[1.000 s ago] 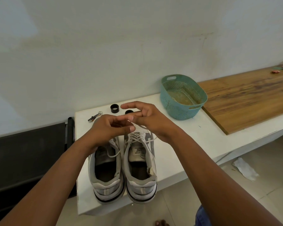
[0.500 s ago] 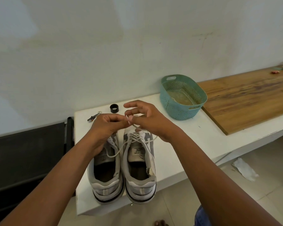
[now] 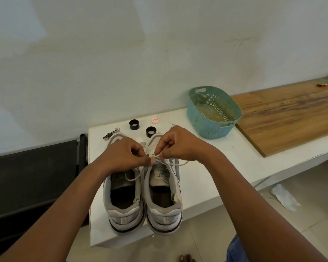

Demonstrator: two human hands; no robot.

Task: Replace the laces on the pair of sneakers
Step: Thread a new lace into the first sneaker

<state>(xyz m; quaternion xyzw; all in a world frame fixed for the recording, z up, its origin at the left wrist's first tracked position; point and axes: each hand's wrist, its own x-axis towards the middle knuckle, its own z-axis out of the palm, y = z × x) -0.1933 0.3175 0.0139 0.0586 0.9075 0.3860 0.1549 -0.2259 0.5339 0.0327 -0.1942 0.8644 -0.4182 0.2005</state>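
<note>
Knot forming between our hands.
Left hand (image 3: 125,155) and right hand (image 3: 175,146) each pinch the lace (image 3: 155,159); uneven pulling could slip it loose.

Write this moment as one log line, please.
step: tying lace | left hand: pinches white lace | right hand: pinches white lace | on: right sneaker | left sneaker: untouched

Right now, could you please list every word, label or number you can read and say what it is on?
Right sneaker tongue label: large letters look like "TH", seen sideways; the smaller print is too blurred to read.
Round red-and-white cap: its pattern is too small to read.
Nothing else shows text.
</note>
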